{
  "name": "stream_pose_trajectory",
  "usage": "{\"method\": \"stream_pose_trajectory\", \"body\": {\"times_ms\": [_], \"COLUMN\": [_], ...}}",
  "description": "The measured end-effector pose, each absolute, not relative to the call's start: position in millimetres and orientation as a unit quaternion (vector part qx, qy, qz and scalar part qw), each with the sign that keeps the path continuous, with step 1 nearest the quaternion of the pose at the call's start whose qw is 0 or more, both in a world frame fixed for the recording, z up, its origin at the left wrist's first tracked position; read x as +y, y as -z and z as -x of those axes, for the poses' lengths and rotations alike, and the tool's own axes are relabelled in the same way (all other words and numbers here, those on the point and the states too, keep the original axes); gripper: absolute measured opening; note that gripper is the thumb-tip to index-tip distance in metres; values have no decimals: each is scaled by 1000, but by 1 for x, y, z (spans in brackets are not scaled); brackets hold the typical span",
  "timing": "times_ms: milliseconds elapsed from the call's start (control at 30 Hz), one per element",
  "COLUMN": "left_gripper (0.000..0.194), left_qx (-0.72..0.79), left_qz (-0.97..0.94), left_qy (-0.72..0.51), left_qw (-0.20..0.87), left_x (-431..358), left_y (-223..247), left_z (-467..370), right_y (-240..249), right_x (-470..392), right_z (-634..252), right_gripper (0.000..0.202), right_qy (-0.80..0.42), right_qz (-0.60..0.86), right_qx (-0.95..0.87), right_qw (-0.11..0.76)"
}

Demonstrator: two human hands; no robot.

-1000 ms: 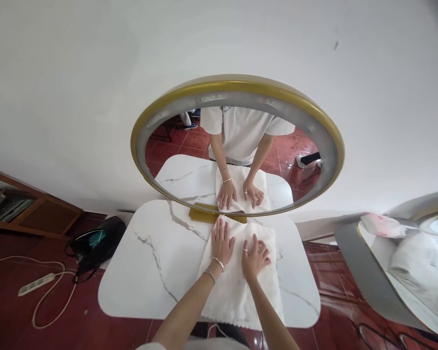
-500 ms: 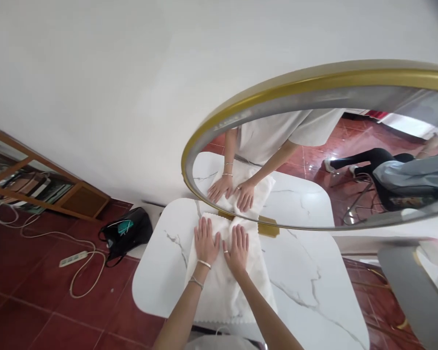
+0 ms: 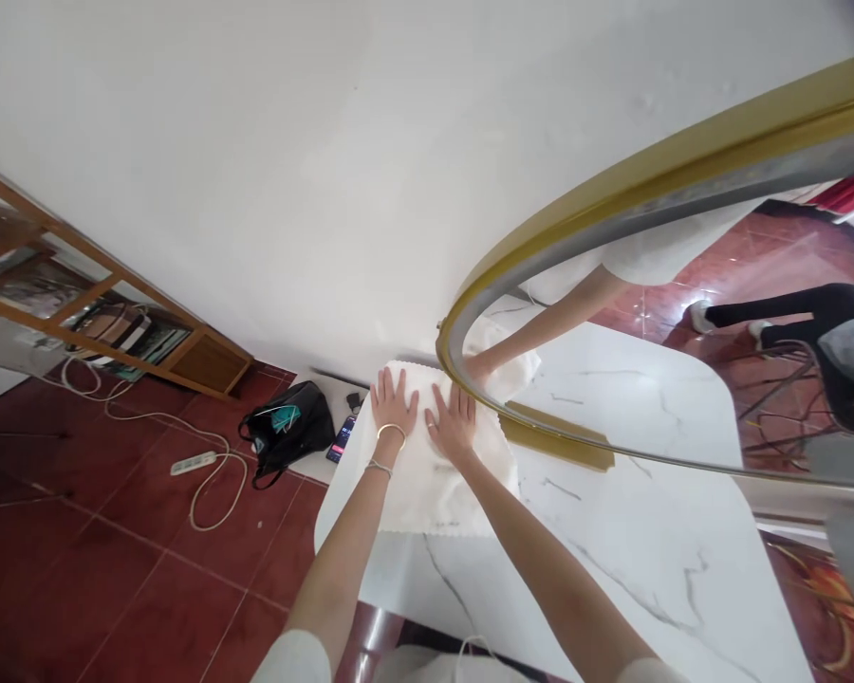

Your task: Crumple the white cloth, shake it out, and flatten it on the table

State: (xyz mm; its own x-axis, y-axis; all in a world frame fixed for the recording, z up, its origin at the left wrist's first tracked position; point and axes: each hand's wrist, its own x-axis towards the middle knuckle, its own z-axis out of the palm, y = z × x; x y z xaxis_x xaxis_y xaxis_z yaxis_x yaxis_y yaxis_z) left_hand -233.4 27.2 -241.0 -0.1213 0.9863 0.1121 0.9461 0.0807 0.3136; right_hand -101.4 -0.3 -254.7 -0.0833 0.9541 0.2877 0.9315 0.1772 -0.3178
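A cream-white cloth point(image 3: 427, 493) with a scalloped edge lies on the white marble-patterned table point(image 3: 669, 531). My left hand point(image 3: 394, 403) rests flat on its upper left part, fingers spread. Beside it, my right hand point(image 3: 453, 425) also presses on the cloth with the fingers stretched out and the thumb apart. Neither hand grips anything. Some creases show in the cloth near the right hand. The round gold-framed mirror point(image 3: 562, 228) stands close to the right hand's fingertips, on a gold base point(image 3: 555, 436).
Left of the table are a black bag point(image 3: 299, 427) and a phone point(image 3: 342, 438) with a lit screen. A power strip point(image 3: 194, 463) with a white cord lies on the red tiled floor point(image 3: 142, 569). A wooden cabinet point(image 3: 206, 360) stands along the wall. The mirror reflects a seated person.
Both hands and the cloth have moved away from me and leftward on the table. The cloth now reaches the far left edge. My view has shifted, and the phone has come into sight.
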Motion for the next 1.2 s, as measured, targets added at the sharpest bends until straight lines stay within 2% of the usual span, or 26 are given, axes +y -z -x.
{"method": "stream_pose_trajectory", "body": {"times_ms": [200,433,467,567,633,767,1000,1200], "left_gripper": [56,55,56,59,61,60,54,54], "left_qx": [794,828,827,820,813,789,715,683], "left_qz": [-587,-527,-526,-534,-548,-586,-672,-704], "left_qy": [-145,-191,-196,-202,-194,-185,-171,-167], "left_qw": [64,1,-12,-30,-37,-27,89,101], "left_x": [-12,-161,-180,-222,-234,-219,-112,-74], "left_y": [240,248,248,249,251,257,253,244], "left_z": [275,291,289,277,268,245,167,133], "right_y": [252,252,249,238,230,227,242,243], "right_x": [-8,-119,-139,-190,-210,-204,-119,-102], "right_z": [138,151,146,122,104,72,-11,-32], "right_gripper": [52,40,43,72,83,68,50,42], "right_qy": [-55,-105,-120,-175,-194,-181,-121,-96], "right_qz": [562,411,389,337,322,333,454,501], "right_qx": [-799,-877,-887,-908,-915,-915,-872,-845], "right_qw": [206,226,218,176,147,137,134,163]}}
